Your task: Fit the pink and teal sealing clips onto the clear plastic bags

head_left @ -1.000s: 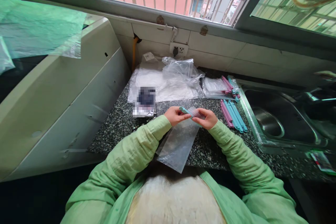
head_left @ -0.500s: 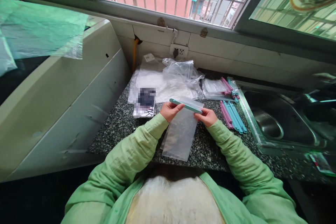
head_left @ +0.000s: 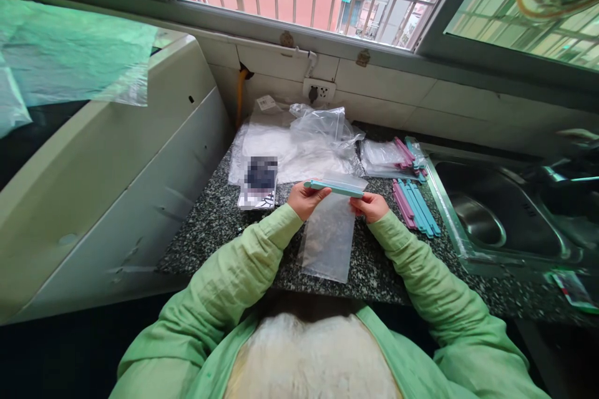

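My left hand (head_left: 307, 199) is closed on the left end of a teal bag sealing clip (head_left: 337, 189). My right hand (head_left: 370, 206) pinches the clip's other end. The clip lies across a clear plastic bag (head_left: 329, 240) close to its upper edge. A short strip of the bag sticks out beyond the clip, while the rest hangs down toward the counter's front. Whether the clip is fastened, I cannot tell. Right of my right hand lie several loose teal clips (head_left: 420, 207) and pink clips (head_left: 403, 204), side by side.
Plastic bags (head_left: 299, 143) are heaped on the speckled counter (head_left: 206, 224) by the wall. A phone-like item (head_left: 256, 184), partly blurred, lies left of my hands. More bagged clips (head_left: 397, 156) sit at the back right, beside a steel sink (head_left: 515, 206). A wall socket (head_left: 319, 90) is behind.
Both hands have shifted slightly right with the clip and bag. The clip is now closer to level, its right end nearer my right fingers. The bag's lower end has swung right.
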`<action>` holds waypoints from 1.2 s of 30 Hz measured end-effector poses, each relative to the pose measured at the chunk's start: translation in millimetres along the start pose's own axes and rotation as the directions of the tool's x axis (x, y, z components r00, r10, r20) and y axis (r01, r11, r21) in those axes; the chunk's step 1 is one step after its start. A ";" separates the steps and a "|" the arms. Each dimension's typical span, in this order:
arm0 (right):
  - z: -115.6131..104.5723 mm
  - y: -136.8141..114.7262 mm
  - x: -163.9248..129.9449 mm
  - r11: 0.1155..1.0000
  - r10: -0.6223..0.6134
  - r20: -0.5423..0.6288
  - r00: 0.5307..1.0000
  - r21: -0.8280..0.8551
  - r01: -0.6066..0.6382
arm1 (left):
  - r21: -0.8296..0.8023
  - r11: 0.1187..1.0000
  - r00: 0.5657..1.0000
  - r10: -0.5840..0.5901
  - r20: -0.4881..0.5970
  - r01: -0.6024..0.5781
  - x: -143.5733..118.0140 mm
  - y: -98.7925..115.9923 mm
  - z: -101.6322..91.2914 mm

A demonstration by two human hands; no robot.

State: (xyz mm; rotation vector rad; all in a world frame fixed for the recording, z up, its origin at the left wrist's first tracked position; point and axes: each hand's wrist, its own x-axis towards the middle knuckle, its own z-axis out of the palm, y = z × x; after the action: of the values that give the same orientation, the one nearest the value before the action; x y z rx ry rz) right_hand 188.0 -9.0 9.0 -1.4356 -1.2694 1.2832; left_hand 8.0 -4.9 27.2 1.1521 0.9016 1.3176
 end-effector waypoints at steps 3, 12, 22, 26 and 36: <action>-0.8 8.5 5.1 1.000 -0.013 -0.016 1.000 0.004 0.013 | 0.000 1.000 1.000 -0.016 -0.019 0.016 0.9 -1.6 -0.5; -1.8 9.1 6.6 0.999 -0.024 -0.048 0.999 0.022 0.025 | -0.095 0.990 0.988 -0.112 -0.103 0.102 4.1 -3.6 -2.0; 2.3 -9.4 -9.6 0.997 -0.035 0.064 0.997 -0.072 0.040 | -0.125 0.991 0.966 -0.075 -0.249 0.045 8.0 -0.5 -6.1; 2.9 -9.4 -11.2 0.992 -0.064 0.065 0.996 -0.105 0.070 | -0.083 0.995 0.972 -0.069 -0.224 0.051 6.4 -0.4 -6.3; 2.7 -12.6 -12.4 0.991 -0.072 0.056 0.996 -0.113 0.078 | -0.035 0.999 0.974 0.011 -0.227 -0.019 6.1 -2.1 -5.3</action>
State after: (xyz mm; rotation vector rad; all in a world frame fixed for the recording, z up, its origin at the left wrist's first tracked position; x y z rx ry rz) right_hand 183.6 -19.2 23.1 -1.4284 -1.4391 1.2217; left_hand 3.9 1.9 24.7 0.9941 1.0302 1.4941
